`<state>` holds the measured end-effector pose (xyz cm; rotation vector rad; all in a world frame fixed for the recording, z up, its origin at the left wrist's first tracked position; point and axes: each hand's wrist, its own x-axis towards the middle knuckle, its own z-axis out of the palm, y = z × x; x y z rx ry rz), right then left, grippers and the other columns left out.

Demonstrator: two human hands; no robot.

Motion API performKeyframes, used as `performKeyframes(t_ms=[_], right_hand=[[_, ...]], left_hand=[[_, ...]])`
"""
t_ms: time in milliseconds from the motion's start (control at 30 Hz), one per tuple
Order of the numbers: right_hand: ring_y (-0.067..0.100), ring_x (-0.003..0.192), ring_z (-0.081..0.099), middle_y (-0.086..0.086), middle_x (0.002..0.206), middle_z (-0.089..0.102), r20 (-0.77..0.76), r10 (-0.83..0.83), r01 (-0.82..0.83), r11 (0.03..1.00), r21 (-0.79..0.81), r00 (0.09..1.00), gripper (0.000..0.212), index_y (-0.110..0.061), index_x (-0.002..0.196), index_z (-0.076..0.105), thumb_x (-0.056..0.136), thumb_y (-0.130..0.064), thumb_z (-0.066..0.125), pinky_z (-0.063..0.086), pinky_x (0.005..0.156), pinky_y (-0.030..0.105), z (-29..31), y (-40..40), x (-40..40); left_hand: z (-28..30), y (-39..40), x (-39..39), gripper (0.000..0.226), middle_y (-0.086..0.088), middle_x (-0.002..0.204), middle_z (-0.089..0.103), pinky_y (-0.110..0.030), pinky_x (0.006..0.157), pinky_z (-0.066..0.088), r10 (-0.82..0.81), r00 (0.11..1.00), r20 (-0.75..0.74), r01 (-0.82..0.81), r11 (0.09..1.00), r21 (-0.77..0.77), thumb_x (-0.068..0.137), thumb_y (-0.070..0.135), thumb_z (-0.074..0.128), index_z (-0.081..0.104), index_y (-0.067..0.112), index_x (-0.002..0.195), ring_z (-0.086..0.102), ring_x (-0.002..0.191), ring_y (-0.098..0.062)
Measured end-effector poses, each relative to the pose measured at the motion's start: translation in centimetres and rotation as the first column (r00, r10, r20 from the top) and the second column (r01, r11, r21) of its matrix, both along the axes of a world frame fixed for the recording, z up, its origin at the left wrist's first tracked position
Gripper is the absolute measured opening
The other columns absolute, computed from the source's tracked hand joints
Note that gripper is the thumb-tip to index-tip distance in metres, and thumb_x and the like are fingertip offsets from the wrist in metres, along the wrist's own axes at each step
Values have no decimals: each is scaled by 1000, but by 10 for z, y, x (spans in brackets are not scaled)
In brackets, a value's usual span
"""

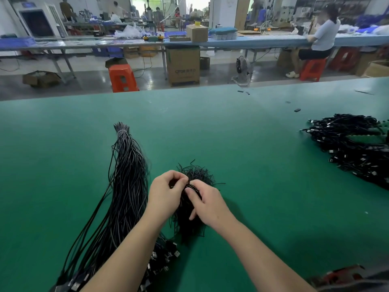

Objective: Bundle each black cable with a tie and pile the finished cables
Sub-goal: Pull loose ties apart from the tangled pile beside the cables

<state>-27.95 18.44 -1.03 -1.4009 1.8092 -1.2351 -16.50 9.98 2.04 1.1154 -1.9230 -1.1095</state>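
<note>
From the head view, both hands meet right over the heap of black ties (194,171) in the middle of the green surface (252,154). The left hand (166,191) has its fingers (179,175) curled in, pinching at something dark between thumb and forefinger, most likely a single tie, though it is too thin to say for sure. The right hand (207,200) is curled too, thumb pressed onto black strands at the top of the heap, the other fingers hooked down into it. Both hands are closed on strands, neither spread flat. To the left lies the long bundle of unfinished black cables (126,186), bound at the far end by a pale band (121,131), connectors (166,256) fanned out near the left forearm. Far off to the right sits the pile of finished cables (353,148), well apart from the hands. Now the risks, as I judge them: those ties are tangled, so a pull could drag several out at once and scatter them across the surface. The left forearm hangs just over the connectors, and a careless sweep could snag them and shift the whole bundle. And the finished pile is a long reach away, so a tossed cable may fall short or spring loose if its tie is not twisted tight.
</note>
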Motion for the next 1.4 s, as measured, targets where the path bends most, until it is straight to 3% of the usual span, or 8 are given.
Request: performKeyframes(t_ms=[367,733,933,1033,1167,1233,1300,1400], right_hand=[[26,69,58,3,80,60,-513,-123,2,973,-230,849,20,-10,100,70,102,-22,54,50,63,42,-1,7,-2],[25,52,57,6,68,60,-684,-184,10,968,-250,706,6,-5,86,69,91,-8,66,50,45,35,1,5,-3],[22,57,61,3,73,65,-693,-210,42,967,-251,690,3,-8,90,70,92,-10,69,53,47,34,-4,7,0],[25,59,62,6,76,66,-673,-219,49,964,-262,707,6,-7,92,71,94,-12,67,54,50,36,-6,7,-1],[22,81,68,1,90,74,-430,-170,146,985,-89,887,12,-16,100,74,94,-23,66,55,77,38,3,3,-4],[19,82,73,4,90,77,153,-124,118,992,45,980,16,-17,95,75,87,-30,73,60,80,37,15,0,-10],[26,85,75,14,96,77,681,-65,17,997,77,730,37,-10,99,74,91,-45,65,62,74,38,25,0,-20],[26,83,72,13,105,76,761,-57,23,998,55,646,41,-11,101,77,101,-41,50,60,64,38,30,3,-32]], left_hand=[[-8,-11,6,13,-10,78,75,-34,79,51,-31,974,-223,142,852,504,88,5,72,77,8,76,68,75,-18],[8,-4,5,29,12,48,59,-20,45,35,-128,976,178,129,992,3,91,37,69,75,25,65,46,43,-6],[15,-3,2,11,16,73,69,-9,59,42,-109,925,364,163,979,-121,89,24,71,74,30,80,61,68,1],[12,2,0,8,11,95,65,-27,78,51,-35,884,466,194,935,-296,95,27,63,71,26,94,62,86,-10],[5,7,1,11,8,102,58,-37,79,50,14,871,491,210,894,-397,100,28,52,62,24,102,61,92,-18],[3,5,3,10,6,99,60,-38,78,50,28,894,447,166,906,-389,100,26,53,61,21,102,61,90,-20],[5,-1,7,8,4,93,66,-38,78,51,36,930,365,87,946,-314,99,25,56,61,19,98,62,85,-21],[11,-5,12,10,1,74,72,-37,67,57,2,980,197,9,999,-52,99,23,60,63,18,90,68,67,-21]])
